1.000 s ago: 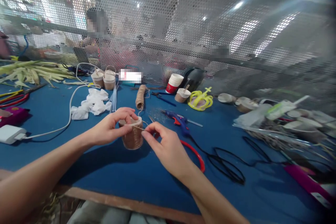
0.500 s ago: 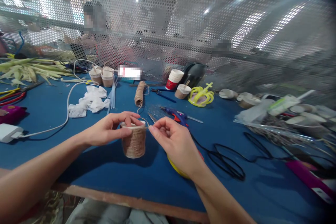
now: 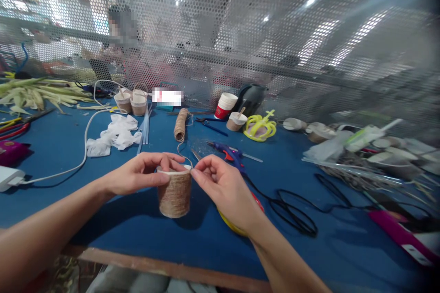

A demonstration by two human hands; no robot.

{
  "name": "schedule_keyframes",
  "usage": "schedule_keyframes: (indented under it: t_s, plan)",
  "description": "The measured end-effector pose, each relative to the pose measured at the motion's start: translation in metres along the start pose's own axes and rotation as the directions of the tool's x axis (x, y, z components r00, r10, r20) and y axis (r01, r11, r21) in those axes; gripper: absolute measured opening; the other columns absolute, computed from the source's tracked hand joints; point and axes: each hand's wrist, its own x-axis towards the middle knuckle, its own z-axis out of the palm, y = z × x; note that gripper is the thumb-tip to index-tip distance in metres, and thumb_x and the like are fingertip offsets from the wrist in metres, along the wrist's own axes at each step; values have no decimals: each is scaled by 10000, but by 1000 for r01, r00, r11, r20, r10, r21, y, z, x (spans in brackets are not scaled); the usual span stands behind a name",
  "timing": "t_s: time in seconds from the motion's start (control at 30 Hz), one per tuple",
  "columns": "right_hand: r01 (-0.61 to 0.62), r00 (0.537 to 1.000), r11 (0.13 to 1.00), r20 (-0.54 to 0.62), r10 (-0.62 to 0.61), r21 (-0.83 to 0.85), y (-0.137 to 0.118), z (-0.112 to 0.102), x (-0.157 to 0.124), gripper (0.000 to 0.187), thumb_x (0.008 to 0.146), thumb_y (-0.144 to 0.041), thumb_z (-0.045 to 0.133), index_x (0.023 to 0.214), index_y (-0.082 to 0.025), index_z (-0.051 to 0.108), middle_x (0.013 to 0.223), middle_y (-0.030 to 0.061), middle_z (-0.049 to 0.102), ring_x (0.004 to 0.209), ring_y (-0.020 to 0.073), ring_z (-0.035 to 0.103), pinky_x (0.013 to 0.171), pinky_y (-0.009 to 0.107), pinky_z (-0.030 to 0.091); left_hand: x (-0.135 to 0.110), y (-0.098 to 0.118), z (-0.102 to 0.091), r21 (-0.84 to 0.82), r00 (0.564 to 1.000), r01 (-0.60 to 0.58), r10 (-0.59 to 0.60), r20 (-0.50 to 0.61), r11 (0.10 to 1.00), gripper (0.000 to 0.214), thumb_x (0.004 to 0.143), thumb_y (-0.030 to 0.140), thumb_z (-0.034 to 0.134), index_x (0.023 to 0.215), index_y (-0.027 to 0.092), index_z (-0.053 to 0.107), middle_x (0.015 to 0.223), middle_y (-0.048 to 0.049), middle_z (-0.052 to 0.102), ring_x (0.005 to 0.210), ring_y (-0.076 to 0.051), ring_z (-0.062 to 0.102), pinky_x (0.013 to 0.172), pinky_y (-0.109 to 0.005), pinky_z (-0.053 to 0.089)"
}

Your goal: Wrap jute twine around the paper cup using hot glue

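A paper cup wrapped in brown twine [image 3: 174, 196], its pale rim showing at the top, is held slightly above the table. My left hand [image 3: 144, 173] grips it by the rim, fingers inside and thumb outside. At the cup's right edge, my right hand [image 3: 223, 187] pinches the loose twine [image 3: 182, 150] against the rim. That strand runs back to a twine roll [image 3: 180, 124] lying behind the cup. Behind my right hand lies a blue glue gun [image 3: 231, 154], along with a pointed blade tip. Yellow-and-red handles show partly beneath the hand.
White crumpled pieces [image 3: 118, 135] and a white charger [image 3: 11, 177] lie left. Blue pliers [image 3: 211, 126], a red-and-white cup stack [image 3: 225, 105] and a yellow crown [image 3: 260, 126] stand behind. A black cord [image 3: 292, 210] loops at right. A perforated metal screen [image 3: 192, 23] closes the back.
My right hand has come closer to the cup, bringing the twine against its rim. The cup sits a little lower in view; my left hand keeps its grip.
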Motion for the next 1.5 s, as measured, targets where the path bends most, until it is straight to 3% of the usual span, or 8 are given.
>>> schedule_keyframes:
  t_s: [0.17, 0.33, 0.5, 0.7, 0.97, 1.2, 1.33, 1.5]
  plan:
    - [40, 991, 996, 126, -49, 75, 4, -3, 3, 211, 825, -316, 507, 967, -177, 577, 564, -68, 357, 484, 78, 320, 441, 209, 271, 0, -2, -3, -140, 999, 34, -30, 27, 990, 138, 773, 244, 615, 692, 145, 563, 1050, -120, 667, 1241, -286, 410, 966, -453, 346]
    - [-21, 975, 992, 223, -7, 126, 2, -7, 3, 199, 815, -323, 523, 895, -163, 611, 719, 8, 564, 607, 107, 469, 540, 235, 378, 0, -7, -6, -248, 996, 68, -51, 73, 966, 125, 740, 243, 649, 700, 144, 584, 1039, -109, 674, 1221, -286, 432, 979, -465, 322]
    - [-24, 957, 993, 291, -11, 118, -1, -10, 2, 181, 806, -309, 529, 889, -171, 611, 748, 3, 582, 620, 98, 480, 566, 224, 391, 0, -6, -9, -255, 993, 78, -53, 104, 964, 116, 720, 246, 668, 688, 158, 601, 980, -90, 700, 1204, -261, 449, 1010, -457, 295]
    - [16, 949, 997, 313, -37, 69, 0, -12, 3, 152, 815, -302, 520, 820, -170, 596, 677, -16, 532, 580, 88, 436, 523, 205, 370, 0, -1, -12, -87, 988, 92, -81, 129, 992, 185, 723, 321, 662, 662, 159, 597, 1027, -89, 675, 1210, -274, 434, 1035, -466, 256]
    - [115, 962, 991, 257, -94, -67, 0, -13, 4, 132, 833, -264, 481, 779, -179, 566, 686, -15, 550, 610, 102, 469, 559, 214, 387, 4, -9, -18, 148, 992, 52, -68, 103, 988, 191, 744, 320, 638, 809, 155, 565, 1207, -119, 537, 1170, -253, 461, 986, -417, 325]
    - [163, 959, 970, 262, -112, -182, -2, -4, 3, 132, 839, -211, 465, 774, -177, 575, 693, -14, 581, 607, 101, 488, 567, 216, 381, 5, -8, 1, 588, 992, -108, 123, 14, 802, 232, 660, 274, 707, 783, 162, 545, 1172, -134, 542, 1212, -271, 368, 1020, -444, 270]
    - [187, 962, 953, 241, -128, -239, -4, 1, 2, 134, 845, -205, 465, 793, -178, 586, 735, 1, 604, 641, 112, 511, 594, 227, 388, 5, -6, 10, 616, 985, -124, 174, -22, 778, 119, 734, 246, 629, 734, 164, 542, 1094, -122, 574, 1205, -263, 383, 999, -432, 309]
    - [161, 967, 966, 229, -114, -201, -3, 2, 2, 152, 848, -248, 475, 862, -175, 608, 725, 1, 597, 616, 107, 504, 570, 220, 392, 5, -8, 11, 533, 985, -129, 169, -26, 836, 101, 778, 202, 571, 700, 159, 524, 1026, -114, 587, 1164, -239, 432, 983, -406, 344]
